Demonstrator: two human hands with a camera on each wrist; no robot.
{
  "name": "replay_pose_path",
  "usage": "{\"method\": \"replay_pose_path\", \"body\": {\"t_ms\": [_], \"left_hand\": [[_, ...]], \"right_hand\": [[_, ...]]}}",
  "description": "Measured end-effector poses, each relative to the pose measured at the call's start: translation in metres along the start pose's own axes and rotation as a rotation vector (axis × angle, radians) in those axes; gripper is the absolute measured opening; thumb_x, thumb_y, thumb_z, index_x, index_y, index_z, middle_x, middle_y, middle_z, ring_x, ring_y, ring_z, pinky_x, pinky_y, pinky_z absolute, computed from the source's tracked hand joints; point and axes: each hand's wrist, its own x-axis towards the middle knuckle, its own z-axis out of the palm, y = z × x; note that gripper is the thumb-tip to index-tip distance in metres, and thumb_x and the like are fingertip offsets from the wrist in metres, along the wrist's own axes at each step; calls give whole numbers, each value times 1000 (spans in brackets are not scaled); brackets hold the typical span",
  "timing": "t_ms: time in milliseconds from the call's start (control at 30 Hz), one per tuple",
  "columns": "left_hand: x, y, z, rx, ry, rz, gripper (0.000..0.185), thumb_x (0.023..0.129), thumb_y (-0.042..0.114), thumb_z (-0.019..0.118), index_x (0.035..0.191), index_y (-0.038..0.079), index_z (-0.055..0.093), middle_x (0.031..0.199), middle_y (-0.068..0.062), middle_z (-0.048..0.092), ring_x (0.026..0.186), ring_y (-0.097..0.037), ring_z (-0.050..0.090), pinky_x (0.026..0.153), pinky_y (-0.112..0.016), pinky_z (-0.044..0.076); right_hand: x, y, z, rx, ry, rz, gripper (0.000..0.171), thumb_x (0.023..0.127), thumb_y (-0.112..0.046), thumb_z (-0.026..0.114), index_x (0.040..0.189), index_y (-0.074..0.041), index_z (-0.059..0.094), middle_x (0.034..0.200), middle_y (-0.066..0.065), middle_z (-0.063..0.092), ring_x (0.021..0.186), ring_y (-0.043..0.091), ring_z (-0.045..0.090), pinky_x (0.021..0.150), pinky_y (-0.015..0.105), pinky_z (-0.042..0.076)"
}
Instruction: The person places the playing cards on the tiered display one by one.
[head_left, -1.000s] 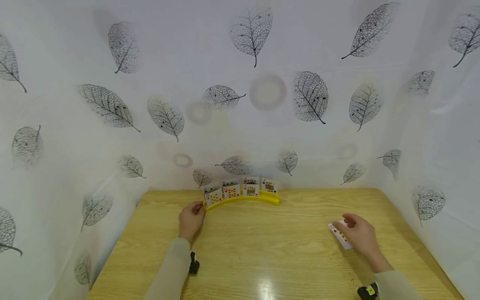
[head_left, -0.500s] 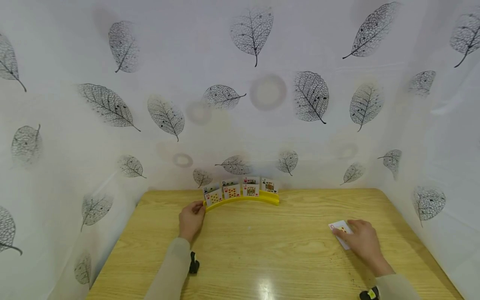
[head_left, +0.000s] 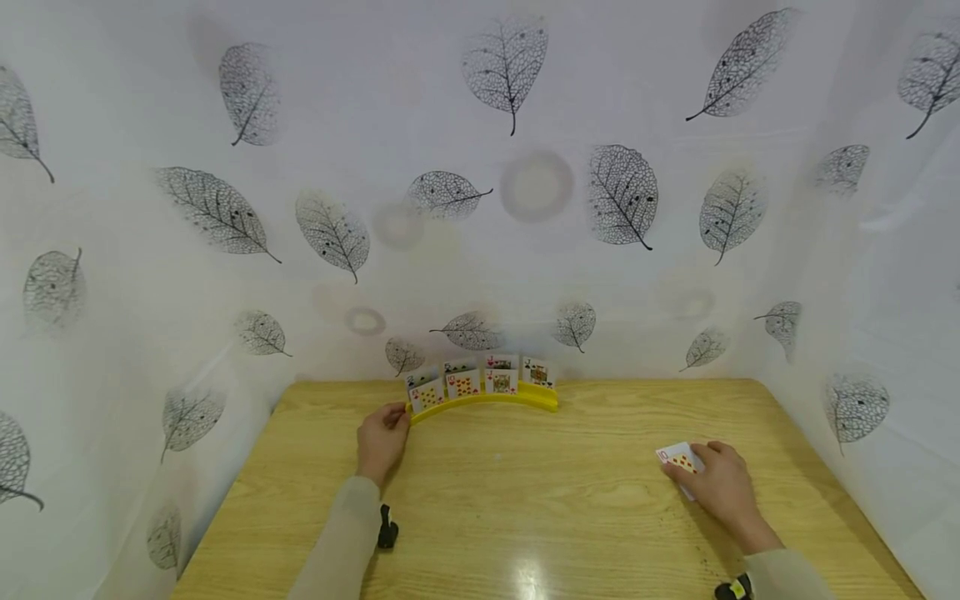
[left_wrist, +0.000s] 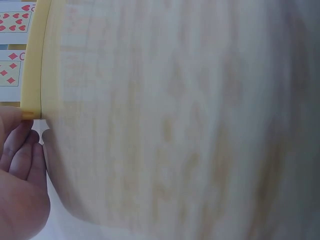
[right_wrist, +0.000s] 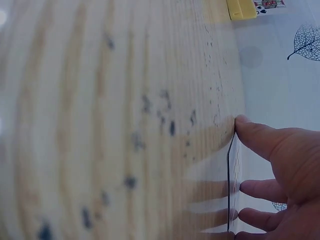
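A yellow curved card holder (head_left: 538, 397) stands at the back of the table, with playing cards (head_left: 463, 383) upright in two rows. My left hand (head_left: 381, 442) grips its left end between thumb and fingers. The left wrist view shows that holder end (left_wrist: 33, 70) with a heart card (left_wrist: 14, 22) and a diamond card (left_wrist: 10, 75) in it. On the right, my right hand (head_left: 723, 492) holds a ten of diamonds (head_left: 668, 452) by its edges, low at the tabletop. The right wrist view has this card (right_wrist: 228, 172) edge-on, slightly bent, thumb and fingertips touching it.
The wooden table (head_left: 510, 500) meets a white curtain (head_left: 450, 275) with leaf prints at its back and sides. A black strap-like piece (head_left: 387, 529) sits by the left wrist, another (head_left: 733, 588) by the right. Small dark specks (right_wrist: 131, 181) mark the wood.
My right hand has shifted slightly down and right over the ten of diamonds, and its thumb has moved to the card's lower left edge. The left hand and holder have stayed put.
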Motion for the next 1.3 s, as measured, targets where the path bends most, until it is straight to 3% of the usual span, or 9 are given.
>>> {"method": "replay_pose_path", "body": {"t_ms": [233,533,733,1300], "left_hand": [[-1,1,0,-12,6,16,26,100,9,68,124,0,73,118,-20,77,111,-35,74,96,-47,63],[0,0,1,-4,14,39,26,100,9,69,123,0,74,117,-20,78,110,-35,75,95,-48,63],[0,2,0,-5,9,38,26,99,8,68,123,-1,74,117,-21,78,110,-36,75,95,-47,63],[-1,3,0,3,5,28,26,100,8,68,125,-1,73,119,-21,77,112,-36,74,97,-48,62]], "right_hand": [[0,-1,-4,11,-14,3,75,97,-43,74,134,20,57,136,48,53,129,64,46,107,76,38],[3,-1,-5,77,-43,63,78,94,-44,76,134,20,56,142,51,43,130,68,39,106,78,38],[3,-2,-4,88,-22,50,75,93,-40,78,131,20,57,139,50,47,129,66,41,107,77,36],[8,-5,-7,88,-73,56,71,92,-34,77,129,23,56,137,51,47,129,65,40,106,77,37]]}}
